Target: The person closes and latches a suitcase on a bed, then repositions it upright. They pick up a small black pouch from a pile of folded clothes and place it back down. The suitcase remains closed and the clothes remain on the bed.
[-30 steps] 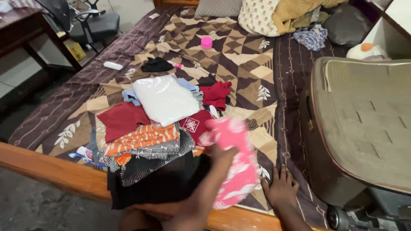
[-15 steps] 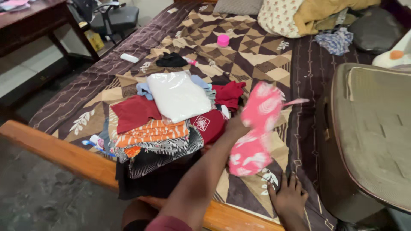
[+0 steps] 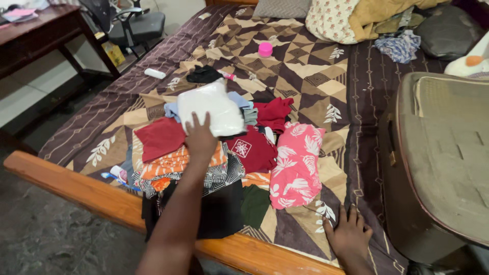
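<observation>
My left hand [image 3: 200, 138] reaches over a pile of folded clothes [image 3: 178, 163] on the bed. Its fingers lie spread on the near edge of a white garment in clear plastic [image 3: 211, 107] at the top of the pile. A pink floral cloth [image 3: 296, 163] lies flat on the bedspread just right of the pile, and no hand touches it. My right hand [image 3: 350, 235] rests palm down, fingers apart, on the bedspread [image 3: 305, 71] near the bed's wooden front edge [image 3: 76, 191].
A large grey-brown suitcase [image 3: 443, 153] stands on the bed at the right. Pillows and crumpled clothes [image 3: 356, 20] fill the far end. A pink jar [image 3: 265, 49], a black cloth [image 3: 204, 74] and a white tube [image 3: 154, 73] lie beyond the pile. A desk and office chair [image 3: 137, 23] stand left.
My left hand held the pink floral cloth up, let it go to the right of the pile, and has moved left onto the white packet. My right hand stayed put.
</observation>
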